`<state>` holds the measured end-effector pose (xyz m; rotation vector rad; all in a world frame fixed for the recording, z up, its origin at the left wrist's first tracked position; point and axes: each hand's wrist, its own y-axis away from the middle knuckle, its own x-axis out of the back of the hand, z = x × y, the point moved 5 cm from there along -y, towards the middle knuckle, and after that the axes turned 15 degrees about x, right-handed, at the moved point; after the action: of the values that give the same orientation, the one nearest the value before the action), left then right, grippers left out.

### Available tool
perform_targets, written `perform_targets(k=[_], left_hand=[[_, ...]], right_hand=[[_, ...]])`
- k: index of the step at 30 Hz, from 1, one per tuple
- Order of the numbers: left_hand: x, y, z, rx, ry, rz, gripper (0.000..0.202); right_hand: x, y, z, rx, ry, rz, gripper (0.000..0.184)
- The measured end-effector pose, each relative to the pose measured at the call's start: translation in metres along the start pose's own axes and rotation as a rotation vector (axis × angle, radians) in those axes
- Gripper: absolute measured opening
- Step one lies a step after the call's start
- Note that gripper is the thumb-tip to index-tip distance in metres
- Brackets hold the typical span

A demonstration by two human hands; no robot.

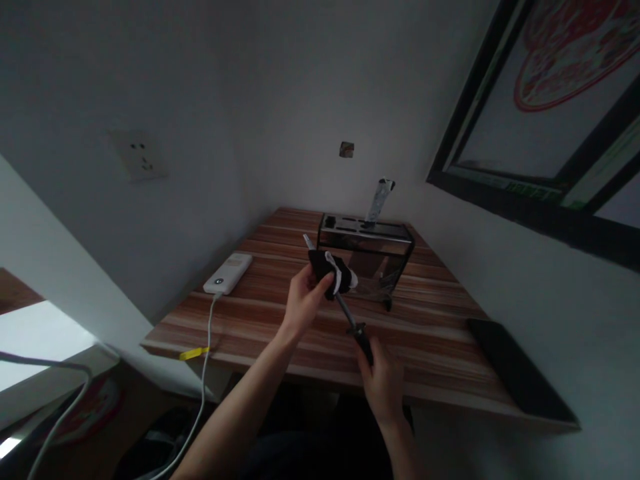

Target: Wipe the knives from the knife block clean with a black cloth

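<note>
Over the table (440, 333), the left hand (304, 293) pinches a black and white cloth (321, 263) between thumb and fingers. The cloth sits on a thin rod (345, 307), up near its far end, and the tip (309, 241) pokes out past it. Whether the cloth goes all the way round is hard to tell. The right hand (384, 373) is curled around the rod's black handle (367, 345), close to the near edge. So both hands are full, and the rod slants between them, its tip to the far left. It looks like the step now is wiping the rod. A good wipe would call for a snug pinch on the cloth and a firm, still grip on the handle while the cloth slides along. Count them: one rod, one cloth, two hands. Just past the cloth stands one rack (350, 240) with slots on top, and one wrapped thing (379, 202) sticks up out of it; what is inside the wrap is not clear. To the left lies one white box (227, 273) with one cord (208, 333) plugged into its near end. One yellow strip (193, 353) is by the cord at the table's edge. On the right is one flat black slab (520, 370). Farther out, the walls (280, 87) have one socket (140, 155), one small dark square (347, 149) and one big black frame (500, 193).
</note>
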<state>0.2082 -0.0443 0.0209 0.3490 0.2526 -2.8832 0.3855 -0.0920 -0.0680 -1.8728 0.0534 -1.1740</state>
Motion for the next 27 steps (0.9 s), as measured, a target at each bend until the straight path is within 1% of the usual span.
perform_targets(k=[5,9,13,21,27], left_hand=[[0.006,-0.013,0.021,-0.078,0.023,0.050,0.025],[0.007,-0.020,0.037,-0.127,0.031,0.077,0.023],[0.008,-0.025,0.046,-0.149,0.036,0.087,0.021],[0.014,-0.033,0.045,-0.123,0.082,0.107,0.023],[0.012,-0.034,0.039,-0.095,0.118,0.095,0.024]], right_hand=[[0.003,0.000,-0.001,0.007,0.021,0.041,0.038],[0.004,0.000,-0.001,0.010,0.018,0.070,0.037],[0.003,0.000,0.000,0.002,0.016,0.073,0.037],[0.002,0.003,0.000,0.006,0.008,0.082,0.036],[0.003,0.003,0.001,0.006,0.059,0.084,0.038]])
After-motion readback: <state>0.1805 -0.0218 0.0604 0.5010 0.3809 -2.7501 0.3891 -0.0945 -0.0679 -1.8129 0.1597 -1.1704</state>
